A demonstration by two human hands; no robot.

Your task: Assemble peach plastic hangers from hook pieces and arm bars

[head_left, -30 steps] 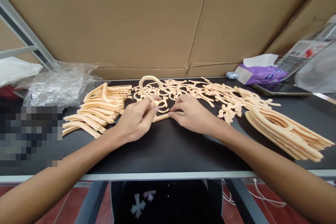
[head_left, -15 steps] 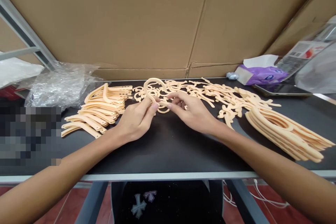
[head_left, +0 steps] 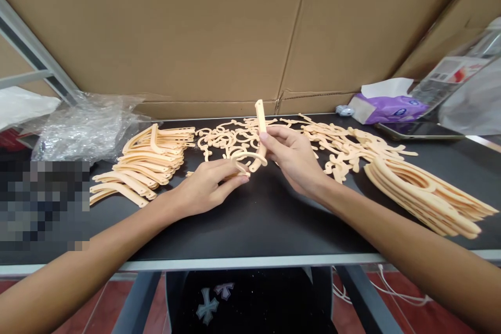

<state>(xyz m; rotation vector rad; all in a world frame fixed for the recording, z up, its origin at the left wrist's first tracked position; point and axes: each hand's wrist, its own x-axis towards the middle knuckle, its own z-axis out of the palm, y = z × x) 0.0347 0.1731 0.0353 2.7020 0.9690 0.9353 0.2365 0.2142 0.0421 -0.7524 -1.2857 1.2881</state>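
My left hand (head_left: 211,185) pinches a beige hanger hook (head_left: 249,155) between thumb and fingers. The curved hook lies tilted, almost level, above the black table. Held upright in my right hand (head_left: 295,159) is a beige hanger arm (head_left: 260,117), a slightly bent bar with a hole near its top end. Its lower end is beside the curve of the hook; I cannot tell whether they touch. Behind my hands lies a heap of loose hooks (head_left: 223,138). Several more hanger arms (head_left: 135,180) are stacked in overlapping rows to the left.
Many small beige parts (head_left: 336,138) spread across the back right. A stack of folded hangers (head_left: 422,198) lies at the right. Behind are a purple tissue pack (head_left: 399,109), a dark tablet-like device (head_left: 422,130) and crumpled clear plastic (head_left: 86,125). Cardboard (head_left: 195,36) walls the back.
The hook in my left hand has tipped from upright to nearly level. My right hand has risen slightly and now holds a hanger arm upright.
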